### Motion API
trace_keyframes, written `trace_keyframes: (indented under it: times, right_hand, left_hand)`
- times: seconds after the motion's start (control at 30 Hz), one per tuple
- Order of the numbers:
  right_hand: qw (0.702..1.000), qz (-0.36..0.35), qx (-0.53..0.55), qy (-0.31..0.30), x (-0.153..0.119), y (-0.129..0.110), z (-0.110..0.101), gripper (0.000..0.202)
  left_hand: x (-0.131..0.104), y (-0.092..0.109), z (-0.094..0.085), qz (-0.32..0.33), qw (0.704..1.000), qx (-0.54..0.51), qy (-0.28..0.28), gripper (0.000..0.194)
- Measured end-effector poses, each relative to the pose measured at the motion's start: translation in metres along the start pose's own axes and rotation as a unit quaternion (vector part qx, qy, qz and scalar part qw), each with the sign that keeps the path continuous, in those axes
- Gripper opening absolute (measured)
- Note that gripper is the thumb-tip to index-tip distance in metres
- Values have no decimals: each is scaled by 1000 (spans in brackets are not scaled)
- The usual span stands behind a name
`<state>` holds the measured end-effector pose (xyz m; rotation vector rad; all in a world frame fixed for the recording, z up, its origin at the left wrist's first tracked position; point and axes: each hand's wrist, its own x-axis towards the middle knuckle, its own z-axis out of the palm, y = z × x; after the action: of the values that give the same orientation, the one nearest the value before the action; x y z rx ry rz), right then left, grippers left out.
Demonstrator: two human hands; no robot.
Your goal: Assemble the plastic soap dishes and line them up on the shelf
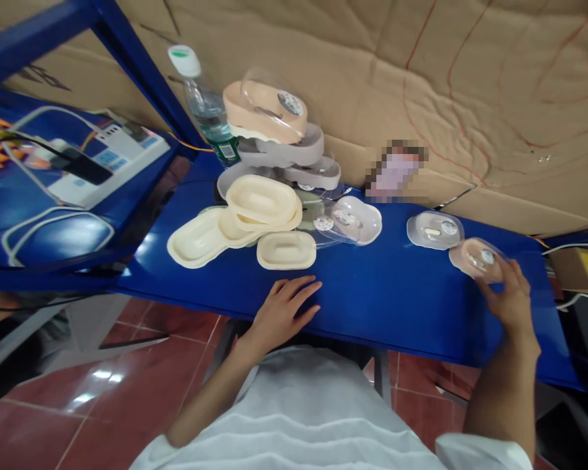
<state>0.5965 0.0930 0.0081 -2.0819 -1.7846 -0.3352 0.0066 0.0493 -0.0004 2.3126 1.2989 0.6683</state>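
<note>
On the right of the blue table, my right hand (pixel 509 294) has its fingers around the near side of a peach-coloured case with a clear lid (pixel 476 259). A whitish case with a clear lid (pixel 434 230) sits just left of it. My left hand (pixel 285 310) rests near the front edge with its fingers spread, holding nothing. Beyond it lies a small cream tray (pixel 287 250), beside more cream trays (pixel 198 240). Farther back, a peach case (pixel 264 111) tops a pile of grey cases (pixel 294 149). A pale case with a clear lid (pixel 357 220) lies right of the pile.
A water bottle (pixel 208 111) stands behind the pile. At the left are a power strip (pixel 110 166), cables and a blue frame post (pixel 137 72). A pixelated object (pixel 394 173) leans at the back against the cardboard (pixel 343 85). A cardboard box (pixel 575 267) is at the far right.
</note>
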Motion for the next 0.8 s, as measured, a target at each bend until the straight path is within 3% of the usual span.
trace_keyframes:
  times: [0.1,0.2,0.3,0.4,0.5,0.57,0.63,0.7,0.8]
  right_hand:
    - [999,35,-6,1,28,-21,9,80]
    - [997,-39,59,-24,41,-74,20,92]
    - [988,-111,100,-40,46,-118,34,80]
    - [992,-100,79,-5,50,-131,48,66]
    - [999,-35,30,2,49,-122,55,66]
    - [1000,15,7,-19,44,-116,53,74]
    - [1000,22,0,-15,37,-122,46,84]
    - [999,-28,13,23,29,-144,38,83]
    - [982,-171,66,37,9,-200,28,63]
  left_hand:
    - [1,0,1,8,1000,5,10,38]
    - [2,4,1,1,1000,10,12,33]
    - [1,7,2,-5,1000,12,12,31]
    - [-2,5,3,19,999,6,26,27]
    - [-6,2,-1,63,996,-6,68,23]
    - [-6,-1,-10,74,990,9,124,24]
    - [-4,-8,-24,52,980,49,188,28]
    - [1,-19,-43,12,966,98,240,34]
    - [8,-41,-69,-24,948,155,278,43]
